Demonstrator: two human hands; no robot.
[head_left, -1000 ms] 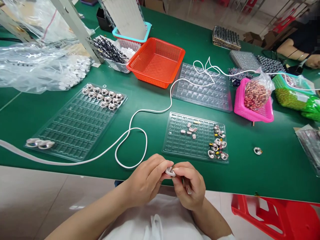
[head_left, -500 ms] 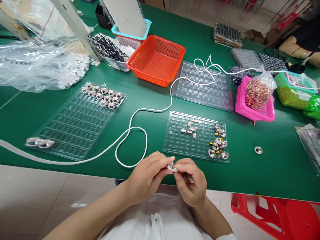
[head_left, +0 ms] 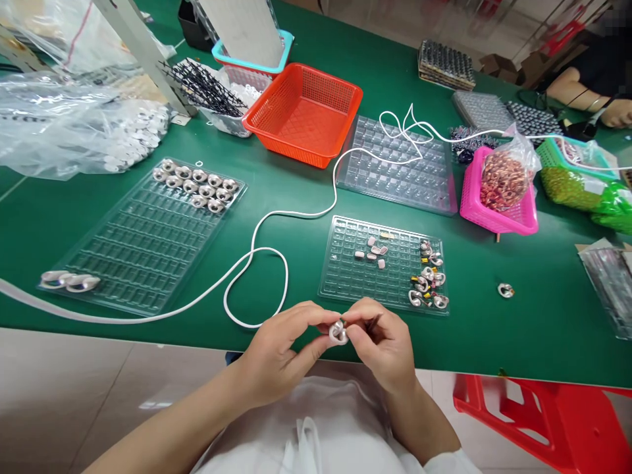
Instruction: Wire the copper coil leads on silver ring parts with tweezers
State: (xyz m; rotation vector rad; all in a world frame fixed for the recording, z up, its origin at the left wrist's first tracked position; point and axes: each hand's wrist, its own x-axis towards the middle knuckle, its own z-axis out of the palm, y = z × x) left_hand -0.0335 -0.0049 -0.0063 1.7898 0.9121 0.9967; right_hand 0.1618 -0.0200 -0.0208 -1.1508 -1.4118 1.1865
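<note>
A small pearly earbud shell (head_left: pixel 338 333), rounded with a hollow in it, is held in front of the table's near edge. My left hand (head_left: pixel 286 349) pinches it from the left between thumb and forefinger. From the other side, the thumb and fingertips of my right hand (head_left: pixel 382 342) close on its right edge. Something slim and dark shows among the curled right fingers; its kind I cannot make out. Just beyond the hands lies a clear tray (head_left: pixel 345 283) with several loose pale pieces (head_left: pixel 376 250) and, along its right side, pearly earbud parts (head_left: pixel 428 280) with yellow bits.
Another clear tray (head_left: pixel 123 243) at left carries several pearly shells (head_left: pixel 197 184). A white cord (head_left: pixel 254 243) winds across the green table. Farther back stand an orange basket (head_left: pixel 301 125) and a pink basket (head_left: pixel 498 210). A single part (head_left: pixel 505 290) lies at right, above a red stool (head_left: pixel 557 421). A co-worker's arm (head_left: pixel 577 89) shows far right.
The earbud shell has turned between my fingers, so its hollow now faces me more. My right fingers have shifted their grip on it. The view has moved slightly.
</note>
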